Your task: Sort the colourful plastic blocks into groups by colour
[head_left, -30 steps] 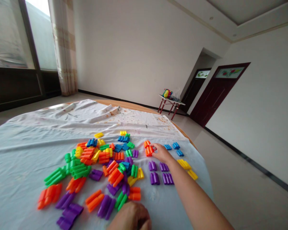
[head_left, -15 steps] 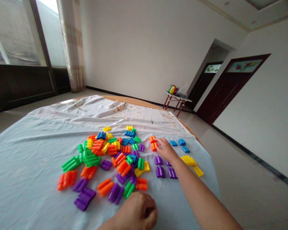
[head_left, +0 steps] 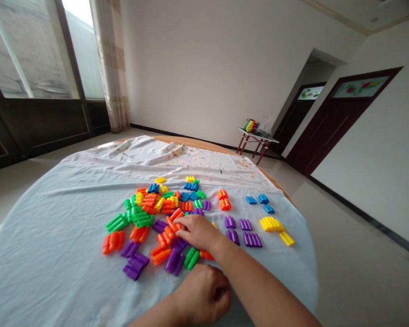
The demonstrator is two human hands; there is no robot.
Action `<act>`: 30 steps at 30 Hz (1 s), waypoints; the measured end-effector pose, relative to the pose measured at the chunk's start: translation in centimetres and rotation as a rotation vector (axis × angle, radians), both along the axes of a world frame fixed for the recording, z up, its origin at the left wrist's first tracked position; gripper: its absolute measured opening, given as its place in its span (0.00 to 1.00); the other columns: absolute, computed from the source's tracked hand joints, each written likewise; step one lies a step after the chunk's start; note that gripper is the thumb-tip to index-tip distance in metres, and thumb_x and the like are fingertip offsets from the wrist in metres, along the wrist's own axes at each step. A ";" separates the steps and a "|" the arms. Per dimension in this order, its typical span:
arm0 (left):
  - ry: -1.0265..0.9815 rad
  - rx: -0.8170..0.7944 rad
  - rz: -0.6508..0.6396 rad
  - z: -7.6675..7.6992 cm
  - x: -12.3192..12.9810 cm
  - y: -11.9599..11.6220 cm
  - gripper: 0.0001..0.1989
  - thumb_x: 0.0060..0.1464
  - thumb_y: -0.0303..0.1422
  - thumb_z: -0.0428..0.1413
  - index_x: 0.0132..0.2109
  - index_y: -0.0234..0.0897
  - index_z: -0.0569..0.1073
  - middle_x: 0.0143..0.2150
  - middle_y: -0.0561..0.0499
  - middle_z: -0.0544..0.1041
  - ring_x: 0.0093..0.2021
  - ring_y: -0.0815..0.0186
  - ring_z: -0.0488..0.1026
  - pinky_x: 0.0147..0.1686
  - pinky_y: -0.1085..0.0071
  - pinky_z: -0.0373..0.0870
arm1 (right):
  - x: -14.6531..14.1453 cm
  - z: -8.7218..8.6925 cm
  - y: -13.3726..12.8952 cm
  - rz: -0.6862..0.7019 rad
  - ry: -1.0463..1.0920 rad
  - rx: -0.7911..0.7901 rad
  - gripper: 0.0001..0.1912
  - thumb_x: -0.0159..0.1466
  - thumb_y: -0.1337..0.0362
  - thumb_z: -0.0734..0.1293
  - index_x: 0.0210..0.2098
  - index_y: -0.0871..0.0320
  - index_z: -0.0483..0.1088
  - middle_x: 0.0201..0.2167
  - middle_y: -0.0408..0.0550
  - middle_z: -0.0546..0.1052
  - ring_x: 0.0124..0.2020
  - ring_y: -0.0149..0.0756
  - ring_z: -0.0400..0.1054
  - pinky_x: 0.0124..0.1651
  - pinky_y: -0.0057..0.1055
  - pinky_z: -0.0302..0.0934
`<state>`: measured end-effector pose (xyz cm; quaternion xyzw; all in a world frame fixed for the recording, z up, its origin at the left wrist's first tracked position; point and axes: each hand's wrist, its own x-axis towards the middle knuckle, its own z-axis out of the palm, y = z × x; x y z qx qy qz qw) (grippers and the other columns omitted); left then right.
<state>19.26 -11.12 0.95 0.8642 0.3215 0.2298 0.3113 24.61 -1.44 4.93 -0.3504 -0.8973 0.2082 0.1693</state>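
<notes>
My right hand reaches into a mixed pile of colored plastic blocks made of joined tubes. Its thumb and fingers close on an orange block, partly hidden by the hand. Close to the front of the pile, my left hand rests as a loose fist on the cloth, with nothing seen in it. Around them lie purple blocks, green blocks and another orange block. Right of the pile, two orange blocks lie together, behind a group of purple blocks.
Blue blocks and yellow blocks lie in separate groups at the right. A pale blue cloth covers the round table, with a stained white cloth toward the back. A small side table stands by the wall.
My right hand has left the two orange blocks at the right and moved left and nearer, into the pile. My left hand stays a fist. The view has shifted slightly.
</notes>
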 end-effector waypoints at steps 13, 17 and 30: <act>0.105 0.118 -0.021 0.3 0.3 -0.8 0.04 0.44 0.26 0.51 0.23 0.36 0.66 0.23 0.54 0.74 0.21 0.73 0.63 0.22 0.74 0.53 | 7.3 0.3 -3.8 -0.187 0.163 -0.084 0.11 0.58 0.64 0.67 0.41 0.57 0.74 0.34 0.46 0.76 0.34 0.33 0.69 0.40 0.30 0.63; 0.182 0.207 -0.063 -0.1 0.9 -1.3 0.05 0.45 0.28 0.52 0.24 0.36 0.67 0.24 0.53 0.75 0.21 0.71 0.65 0.24 0.72 0.55 | 8.4 -0.3 -5.1 -0.147 0.053 -0.104 0.19 0.53 0.63 0.72 0.45 0.55 0.73 0.41 0.48 0.75 0.42 0.38 0.69 0.47 0.33 0.62; 0.213 0.237 -0.033 0.0 1.3 -1.5 0.05 0.46 0.27 0.52 0.24 0.37 0.67 0.24 0.53 0.75 0.22 0.70 0.67 0.21 0.70 0.52 | 6.8 -3.4 -3.2 -0.222 0.335 0.156 0.18 0.60 0.71 0.63 0.50 0.55 0.68 0.45 0.50 0.71 0.49 0.36 0.65 0.53 0.36 0.61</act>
